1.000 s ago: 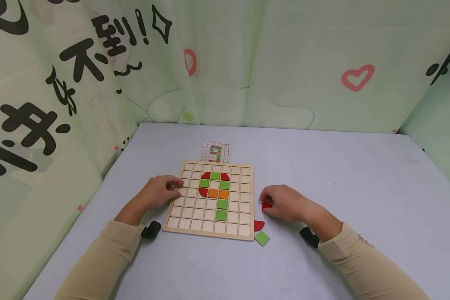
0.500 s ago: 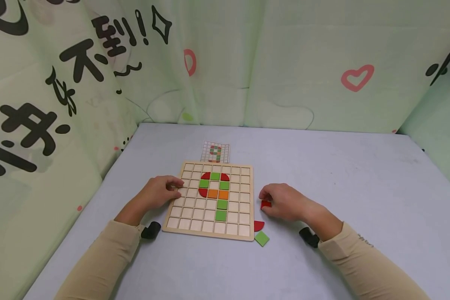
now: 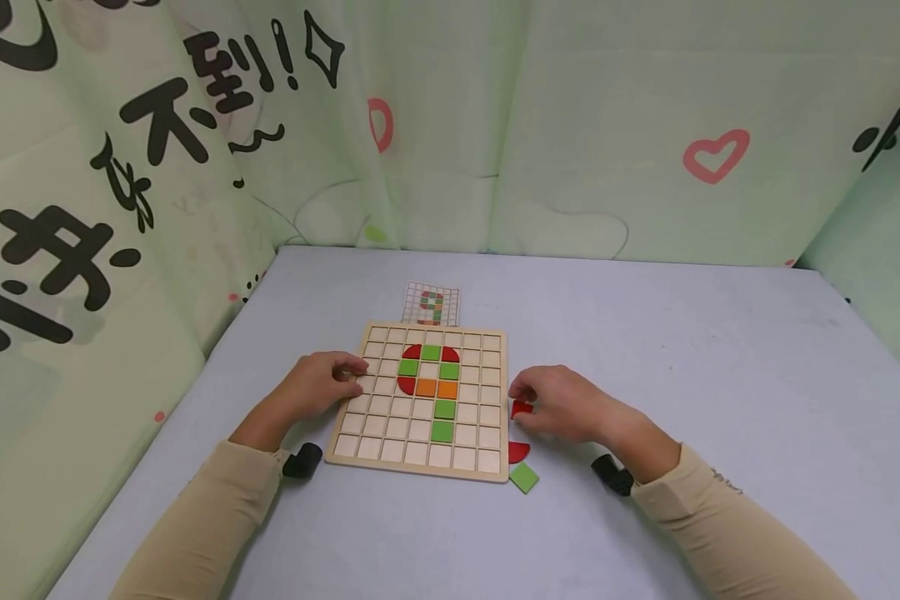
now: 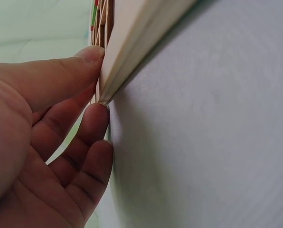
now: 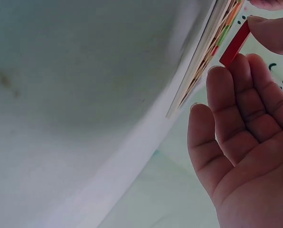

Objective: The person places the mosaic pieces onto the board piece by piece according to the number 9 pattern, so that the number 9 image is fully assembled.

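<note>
A wooden grid board (image 3: 390, 427) lies flat, with red, green and orange pieces set in some of its squares. My left hand (image 3: 317, 385) holds the board's left edge; in the left wrist view the thumb (image 4: 89, 54) is on the frame and the fingertips are at its side. Just off the board's right edge, my right hand (image 3: 566, 404) pinches a red tile (image 3: 521, 408) between thumb and fingers. The right wrist view shows this red tile (image 5: 235, 45) edge-on, its full outline partly hidden by the hand.
Behind the board lies a small printed card (image 3: 431, 302) with a coloured grid pattern. A red rounded piece (image 3: 518, 452) and a green square tile (image 3: 524, 477) lie by the board's lower right corner. Printed curtains (image 3: 585, 125) surround the white table (image 3: 682, 333).
My right hand has moved left and slightly away from me with the red tile, closer to the board's right edge. The left hand and the board have stayed put.
</note>
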A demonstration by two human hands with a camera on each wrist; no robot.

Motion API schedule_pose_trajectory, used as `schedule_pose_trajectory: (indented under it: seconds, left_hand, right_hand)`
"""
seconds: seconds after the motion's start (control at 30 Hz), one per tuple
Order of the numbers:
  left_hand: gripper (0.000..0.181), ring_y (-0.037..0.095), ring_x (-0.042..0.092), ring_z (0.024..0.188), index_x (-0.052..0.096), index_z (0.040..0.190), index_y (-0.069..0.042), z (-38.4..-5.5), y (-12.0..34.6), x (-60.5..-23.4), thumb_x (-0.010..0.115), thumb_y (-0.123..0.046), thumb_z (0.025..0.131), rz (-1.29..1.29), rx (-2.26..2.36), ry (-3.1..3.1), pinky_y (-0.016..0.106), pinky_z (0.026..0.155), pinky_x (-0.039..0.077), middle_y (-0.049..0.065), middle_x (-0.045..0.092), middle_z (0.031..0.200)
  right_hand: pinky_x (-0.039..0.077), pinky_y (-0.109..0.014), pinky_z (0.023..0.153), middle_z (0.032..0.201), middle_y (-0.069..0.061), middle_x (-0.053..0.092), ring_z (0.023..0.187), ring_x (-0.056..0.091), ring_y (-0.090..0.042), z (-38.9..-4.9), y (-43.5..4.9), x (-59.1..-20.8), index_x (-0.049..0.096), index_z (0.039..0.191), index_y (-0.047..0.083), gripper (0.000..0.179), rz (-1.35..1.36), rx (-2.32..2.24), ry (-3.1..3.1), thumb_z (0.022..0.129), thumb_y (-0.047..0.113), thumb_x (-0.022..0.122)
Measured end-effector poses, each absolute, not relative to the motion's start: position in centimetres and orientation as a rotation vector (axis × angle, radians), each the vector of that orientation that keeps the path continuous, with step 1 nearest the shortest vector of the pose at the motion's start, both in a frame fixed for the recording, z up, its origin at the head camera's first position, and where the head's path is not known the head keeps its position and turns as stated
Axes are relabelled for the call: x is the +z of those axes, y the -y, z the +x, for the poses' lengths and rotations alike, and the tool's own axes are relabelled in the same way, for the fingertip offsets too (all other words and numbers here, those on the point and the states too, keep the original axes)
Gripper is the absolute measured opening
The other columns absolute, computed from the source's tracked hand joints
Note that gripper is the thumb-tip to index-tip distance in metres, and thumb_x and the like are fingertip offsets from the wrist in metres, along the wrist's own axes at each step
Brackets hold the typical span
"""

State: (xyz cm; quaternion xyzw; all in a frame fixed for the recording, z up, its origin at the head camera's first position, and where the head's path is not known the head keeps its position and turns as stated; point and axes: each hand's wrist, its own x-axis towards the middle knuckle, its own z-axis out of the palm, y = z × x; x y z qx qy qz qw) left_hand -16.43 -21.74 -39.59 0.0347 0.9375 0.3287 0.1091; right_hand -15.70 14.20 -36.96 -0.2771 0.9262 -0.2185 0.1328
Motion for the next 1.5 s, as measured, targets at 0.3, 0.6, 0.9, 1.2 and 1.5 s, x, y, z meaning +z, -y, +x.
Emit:
schedule_pose_trajectory:
  seconds: [0.3,0.6,0.9,1.2,1.5]
  left_hand:
    - [0.034,0.024,0.056,0.101,0.068,0.125,-0.006,-16.5,21.8,-39.7,0.072,-0.012,0.091,0.086,0.969,-2.756,0.04,0.087,0.048,0.007,0.067,0.115]
    - [0.035,0.024,0.057,0.1,0.068,0.125,-0.006,-16.5,21.8,-39.6,0.072,-0.012,0.091,0.1,0.972,-2.75,0.04,0.086,0.048,0.007,0.067,0.116]
    - [0.033,0.024,0.058,0.101,0.068,0.124,-0.006,-16.5,21.8,-39.6,0.072,-0.012,0.091,0.113,0.967,-2.756,0.04,0.087,0.049,0.007,0.067,0.116]
    - [0.033,0.025,0.058,0.104,0.069,0.123,-0.007,-16.6,21.8,-39.5,0.072,-0.013,0.092,0.112,0.968,-2.75,0.041,0.09,0.048,0.008,0.067,0.118]
    - [0.032,0.025,0.059,0.103,0.069,0.122,-0.006,-16.6,21.9,-39.7,0.071,-0.013,0.091,0.125,0.962,-2.754,0.041,0.09,0.049,0.008,0.067,0.118]
  right_hand:
    - [0.05,-0.034,0.083,0.093,0.004,0.062,0.086,0.057,-0.015,-15.5,-13.4,-36.9,0.067,0.103,0.005,0.02,-0.904,-0.677,-2.655,0.085,0.009,0.071]
    - [0.05,-0.035,0.085,0.095,0.005,0.062,0.088,0.056,-0.015,-15.2,-12.4,-36.7,0.066,0.104,0.006,0.02,-0.94,-0.66,-2.638,0.086,0.012,0.073]
    - [0.049,-0.032,0.081,0.091,0.007,0.06,0.087,0.054,-0.016,-15.1,-11.2,-36.7,0.066,0.103,0.008,0.018,-0.945,-0.638,-2.617,0.086,0.012,0.071]
    - [0.048,-0.032,0.08,0.092,0.006,0.06,0.088,0.053,-0.016,-14.7,-9.8,-36.7,0.067,0.105,0.009,0.02,-0.919,-0.626,-2.598,0.087,0.015,0.072]
    - [0.048,-0.03,0.077,0.091,0.007,0.06,0.084,0.053,-0.014,-14.4,-8.4,-36.7,0.068,0.105,0.008,0.019,-1.006,-0.602,-2.577,0.089,0.017,0.073]
